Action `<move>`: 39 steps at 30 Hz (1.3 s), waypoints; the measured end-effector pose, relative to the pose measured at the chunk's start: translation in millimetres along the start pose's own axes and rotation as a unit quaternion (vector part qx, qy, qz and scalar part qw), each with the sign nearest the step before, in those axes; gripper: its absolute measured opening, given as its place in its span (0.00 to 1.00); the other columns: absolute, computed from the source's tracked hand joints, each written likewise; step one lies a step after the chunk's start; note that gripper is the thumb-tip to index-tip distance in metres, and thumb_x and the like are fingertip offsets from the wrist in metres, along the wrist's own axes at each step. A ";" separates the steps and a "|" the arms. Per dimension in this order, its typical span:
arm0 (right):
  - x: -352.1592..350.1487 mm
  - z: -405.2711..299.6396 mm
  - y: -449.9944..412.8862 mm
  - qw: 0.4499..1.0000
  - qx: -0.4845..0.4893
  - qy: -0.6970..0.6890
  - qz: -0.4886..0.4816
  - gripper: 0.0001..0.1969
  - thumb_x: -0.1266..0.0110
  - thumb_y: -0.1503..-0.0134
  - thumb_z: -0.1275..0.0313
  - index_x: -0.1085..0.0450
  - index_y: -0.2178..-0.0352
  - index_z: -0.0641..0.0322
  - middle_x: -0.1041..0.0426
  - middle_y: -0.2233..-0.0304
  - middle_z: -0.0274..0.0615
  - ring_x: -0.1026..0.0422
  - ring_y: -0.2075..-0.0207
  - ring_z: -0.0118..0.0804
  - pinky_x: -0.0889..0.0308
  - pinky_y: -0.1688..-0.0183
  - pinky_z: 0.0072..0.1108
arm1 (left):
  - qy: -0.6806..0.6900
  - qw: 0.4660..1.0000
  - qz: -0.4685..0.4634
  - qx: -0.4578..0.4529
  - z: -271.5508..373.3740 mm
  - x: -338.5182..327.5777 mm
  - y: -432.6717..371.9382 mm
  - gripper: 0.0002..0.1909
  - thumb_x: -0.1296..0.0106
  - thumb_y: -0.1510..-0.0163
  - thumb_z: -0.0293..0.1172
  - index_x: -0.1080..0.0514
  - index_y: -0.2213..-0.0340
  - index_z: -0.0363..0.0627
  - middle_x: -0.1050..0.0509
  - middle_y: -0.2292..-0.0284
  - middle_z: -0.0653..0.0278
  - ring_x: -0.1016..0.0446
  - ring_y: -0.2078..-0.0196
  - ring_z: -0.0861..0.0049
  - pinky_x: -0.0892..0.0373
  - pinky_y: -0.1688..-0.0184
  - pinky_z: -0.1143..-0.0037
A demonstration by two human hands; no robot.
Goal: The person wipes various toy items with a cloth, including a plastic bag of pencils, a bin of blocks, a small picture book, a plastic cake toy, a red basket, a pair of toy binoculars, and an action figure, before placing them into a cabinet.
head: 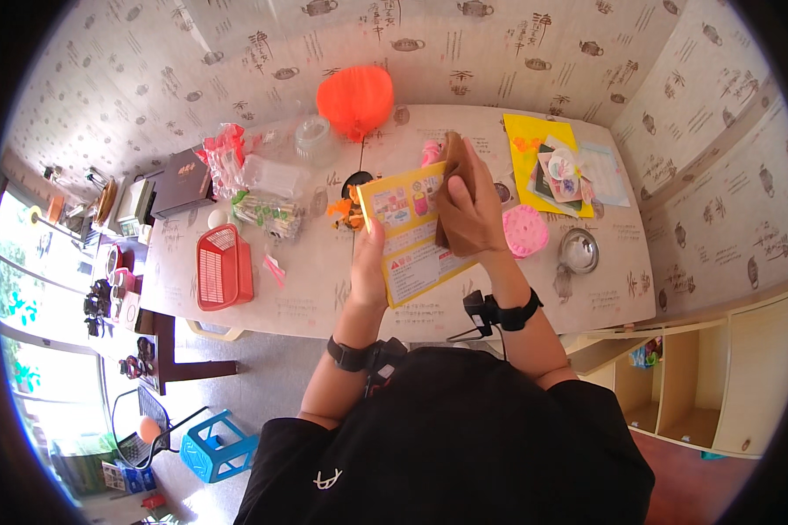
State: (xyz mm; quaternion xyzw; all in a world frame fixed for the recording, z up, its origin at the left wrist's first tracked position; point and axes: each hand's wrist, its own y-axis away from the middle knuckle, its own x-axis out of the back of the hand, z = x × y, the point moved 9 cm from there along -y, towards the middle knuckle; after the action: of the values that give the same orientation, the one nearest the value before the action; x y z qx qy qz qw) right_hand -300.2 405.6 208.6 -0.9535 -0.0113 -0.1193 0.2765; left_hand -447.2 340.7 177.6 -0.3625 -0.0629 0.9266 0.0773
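Note:
My left hand [370, 266] grips the left edge of a yellow printed box [412, 239], thumb on its face, and holds it tilted above the table. A folded brown cloth [456, 197] is in my right hand [478, 213], laid against the box's right side and partly covering it. Just behind the box a pink item [431, 152] shows in part. An orange and black figure [349, 211] is left of the box. To the right of my right hand lies a round pink openwork piece [526, 231].
Left on the table are a red plastic basket [224, 269], a bag of wrapped sticks [269, 215] and a dark box [182, 182]. An orange-red fan-shaped object [356, 102] stands at the back. A yellow sheet [545, 164] with cards and a metal bowl [578, 251] lie right.

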 end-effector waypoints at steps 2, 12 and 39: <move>-0.7 13.5 0.1 0.988 -0.050 -0.149 0.012 0.28 0.54 0.40 0.63 0.47 0.43 0.66 0.39 0.45 0.46 0.41 0.45 0.32 0.45 0.44 0.21 | 0.013 1.000 0.020 -0.001 -2.5 14.4 -1.1 0.25 0.64 0.37 0.44 0.41 0.48 0.34 0.32 0.52 0.54 0.32 0.52 0.68 0.36 0.49 0.70; -29.1 66.6 56.5 0.928 -0.223 -0.294 -0.043 0.24 0.51 0.41 0.62 0.40 0.49 0.69 0.33 0.53 0.40 0.34 0.55 0.26 0.39 0.50 0.20 | -0.001 0.988 0.146 -0.050 1.7 56.6 -5.5 0.23 0.59 0.39 0.43 0.37 0.53 0.33 0.30 0.57 0.56 0.29 0.56 0.71 0.31 0.58 0.75; -88.2 4.0 62.2 0.910 -0.155 -0.296 -0.247 0.68 0.27 0.69 0.60 0.73 0.37 0.52 0.69 0.35 0.53 0.62 0.34 0.47 0.57 0.37 0.35 | -0.209 0.978 0.002 -0.001 13.8 11.8 -9.3 0.29 0.49 0.44 0.35 0.42 0.44 0.40 0.35 0.48 0.56 0.36 0.48 0.77 0.39 0.47 0.75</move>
State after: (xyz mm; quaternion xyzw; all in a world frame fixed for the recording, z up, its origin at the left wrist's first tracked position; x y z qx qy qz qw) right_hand -379.6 358.9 152.1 -0.9428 -0.3088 0.1035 0.0707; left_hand -464.2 351.2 181.4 -0.1615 -0.0777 0.9820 0.0598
